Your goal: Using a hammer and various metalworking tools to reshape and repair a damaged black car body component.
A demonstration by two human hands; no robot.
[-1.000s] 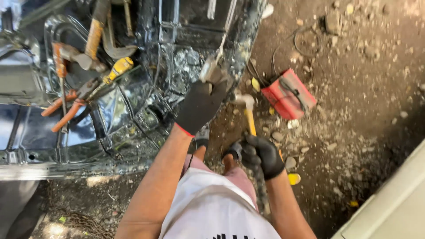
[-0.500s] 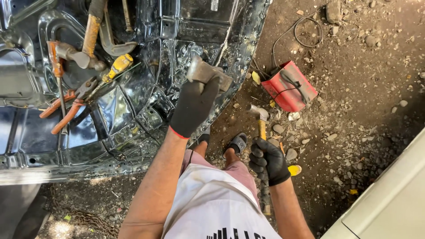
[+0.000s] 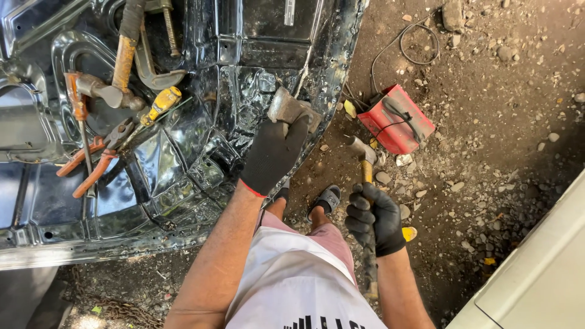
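- Left black-gloved hand (image 3: 272, 153) covers the lower part of the grey metal block (image 3: 291, 108).
- Right black-gloved hand (image 3: 373, 219) hides the middle of the wooden-handled hammer (image 3: 364, 159).
- Beyond the left grip, the dented black sheet-metal panel (image 3: 183, 146) runs off the top and left edges.

- left hand (image 3: 272, 155), black-gloved, arm stretched forward, fingers curled tight in a grip
- right hand (image 3: 373, 219), also gloved, fist closed, held low by the knee

Dappled daylight, harsh and patchy; bright glare off the crumpled black metal panel (image 3: 183, 152), deep shade over the dirt ground (image 3: 487, 183). Sharp focus, slight wide-angle stretch at edges.
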